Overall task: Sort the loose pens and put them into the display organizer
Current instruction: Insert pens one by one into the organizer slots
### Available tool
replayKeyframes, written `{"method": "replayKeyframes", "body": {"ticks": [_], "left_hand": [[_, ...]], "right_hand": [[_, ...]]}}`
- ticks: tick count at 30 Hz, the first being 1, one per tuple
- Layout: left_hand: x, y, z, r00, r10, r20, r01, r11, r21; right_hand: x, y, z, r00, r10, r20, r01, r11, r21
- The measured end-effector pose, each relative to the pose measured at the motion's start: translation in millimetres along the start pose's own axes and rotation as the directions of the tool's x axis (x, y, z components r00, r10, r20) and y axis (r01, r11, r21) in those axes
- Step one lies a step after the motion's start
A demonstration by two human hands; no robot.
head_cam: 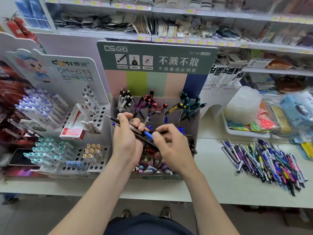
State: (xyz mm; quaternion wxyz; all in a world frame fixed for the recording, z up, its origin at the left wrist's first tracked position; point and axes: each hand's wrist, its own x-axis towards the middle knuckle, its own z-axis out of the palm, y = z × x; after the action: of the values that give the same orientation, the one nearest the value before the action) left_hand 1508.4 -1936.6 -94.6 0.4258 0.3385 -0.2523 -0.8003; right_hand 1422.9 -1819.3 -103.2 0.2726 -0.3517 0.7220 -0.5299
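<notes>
A clear tiered display organizer (pixel 196 116) with a green header card stands at the middle of the counter, its compartments holding sorted pens by cap colour. Over it, my left hand (pixel 126 141) grips a small bundle of pens (pixel 144 134), dark barrels with one blue grip, tips pointing up-left. My right hand (pixel 171 145) pinches one pen of that bundle at its right end with thumb and fingers. A big pile of loose mixed pens (pixel 264 160) lies on the counter to the right.
A white peg-hole pen stand (pixel 79 156) with purple, teal and yellow pens and a red box (pixel 74 126) sits to the left. A white tray (pixel 243 131) with plastic cups and small items lies behind the loose pile. Stocked shelves run along the back.
</notes>
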Motion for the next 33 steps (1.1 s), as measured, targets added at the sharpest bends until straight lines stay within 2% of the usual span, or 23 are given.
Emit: {"method": "replayKeyframes", "body": {"ticks": [2, 7, 12, 16, 17, 19, 21, 23, 25, 27, 30, 32, 33], "left_hand": [[0.7, 3.7, 0.6, 1.000, 0.007, -0.008, -0.007, 1.000, -0.010], [-4.1, 6.6, -1.5, 0.997, -0.043, 0.070, 0.045, 0.999, -0.024], [-12.2, 1.4, -3.0, 0.992, -0.034, 0.120, 0.027, 0.998, 0.057], [-9.2, 6.4, -9.2, 0.993, 0.032, 0.115, -0.051, 0.984, 0.173], [-7.6, 9.2, -12.1, 0.994, 0.055, 0.098, -0.074, 0.975, 0.208], [-4.2, 14.3, -20.2, 0.991, 0.113, 0.076, -0.132, 0.938, 0.320], [0.5, 17.9, -29.8, 0.982, 0.183, 0.050, -0.184, 0.856, 0.483], [5.7, 19.9, -37.9, 0.982, 0.188, 0.002, -0.158, 0.815, 0.557], [9.1, 21.8, -41.1, 0.992, 0.121, -0.039, -0.081, 0.835, 0.544], [8.9, 21.5, -40.2, 0.998, 0.045, -0.039, -0.020, 0.865, 0.502], [3.5, 16.3, -34.7, 0.997, -0.034, 0.071, -0.004, 0.876, 0.482], [0.2, 11.4, -27.9, 0.984, -0.084, 0.154, -0.009, 0.853, 0.521], [-0.4, 8.2, -24.4, 0.977, -0.111, 0.184, -0.008, 0.835, 0.549]], "right_hand": [[-3.9, -3.6, 7.5, 0.997, 0.033, 0.076, -0.040, 0.995, 0.090], [-0.8, 1.2, 18.8, 0.993, -0.057, -0.100, 0.071, 0.988, 0.139], [-2.4, -5.5, 42.7, 0.940, -0.206, -0.273, 0.201, 0.979, -0.045], [5.8, 1.7, 43.5, 0.945, -0.258, -0.201, 0.194, 0.937, -0.290], [7.3, 2.6, 40.0, 0.937, -0.275, -0.216, 0.207, 0.934, -0.291], [6.1, -1.0, 33.2, 0.900, -0.277, -0.337, 0.229, 0.957, -0.176], [6.0, -2.0, 27.4, 0.852, -0.194, -0.486, 0.210, 0.977, -0.022], [9.5, 1.6, 22.2, 0.830, -0.100, -0.549, 0.186, 0.977, 0.103], [13.9, 6.2, 16.0, 0.809, -0.065, -0.584, 0.185, 0.971, 0.149], [16.6, 10.2, 8.7, 0.769, -0.104, -0.631, 0.190, 0.979, 0.069], [18.8, 21.3, -4.0, 0.650, -0.208, -0.731, 0.161, 0.978, -0.135], [21.1, 33.5, -14.2, 0.571, -0.233, -0.787, 0.086, 0.971, -0.225], [22.4, 40.9, -19.4, 0.561, -0.234, -0.794, 0.032, 0.965, -0.261]]}}
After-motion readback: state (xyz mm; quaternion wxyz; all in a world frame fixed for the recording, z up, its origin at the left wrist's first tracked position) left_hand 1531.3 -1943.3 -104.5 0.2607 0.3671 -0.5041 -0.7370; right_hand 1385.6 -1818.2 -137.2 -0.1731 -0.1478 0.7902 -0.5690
